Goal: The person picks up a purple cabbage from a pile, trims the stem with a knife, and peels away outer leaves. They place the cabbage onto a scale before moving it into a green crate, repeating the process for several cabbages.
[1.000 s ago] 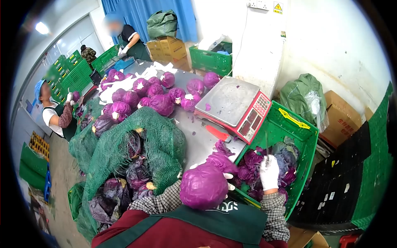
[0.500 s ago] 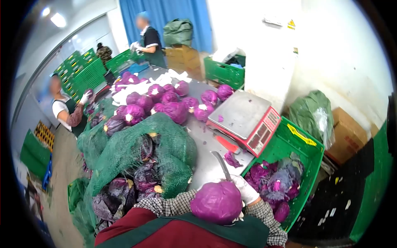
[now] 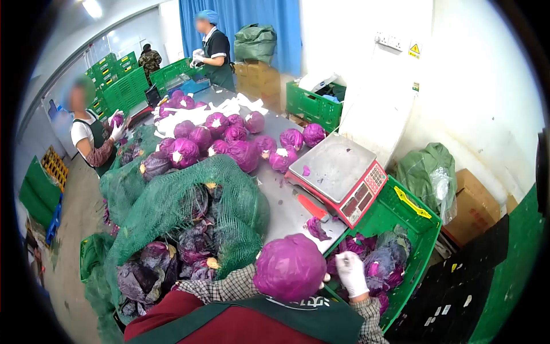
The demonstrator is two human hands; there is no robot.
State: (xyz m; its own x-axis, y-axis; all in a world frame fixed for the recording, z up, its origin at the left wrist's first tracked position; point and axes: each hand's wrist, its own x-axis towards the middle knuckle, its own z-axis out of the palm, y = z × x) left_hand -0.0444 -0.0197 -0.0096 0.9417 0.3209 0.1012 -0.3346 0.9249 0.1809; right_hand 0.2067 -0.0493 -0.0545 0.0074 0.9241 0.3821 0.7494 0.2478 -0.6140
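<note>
A trimmed purple cabbage (image 3: 290,268) is held close against my apron. Behind it my left hand (image 3: 326,279) supports it, mostly hidden; only white-gloved fingertips show at its right side. To the right, my right hand (image 3: 352,274) in a white glove is over the edge of the green crate (image 3: 421,246), fingers curled closed. What it holds, if anything, I cannot make out; no blade shows. Loose purple leaves (image 3: 381,264) lie in the crate. A torn leaf (image 3: 317,228) rests on the metal table (image 3: 278,221) beside an orange-handled tool (image 3: 312,207).
A red-framed scale (image 3: 344,178) stands at the table's right edge. Several trimmed cabbages (image 3: 235,146) are piled toward the back. On the left, a green mesh sack (image 3: 172,212) spills untrimmed cabbages (image 3: 146,278). Co-workers (image 3: 94,135) stand at the far side.
My right hand has moved right, from beside the cabbage to over the crate. The knife blade that rose from it is out of sight. The cabbage has shifted slightly left and up.
</note>
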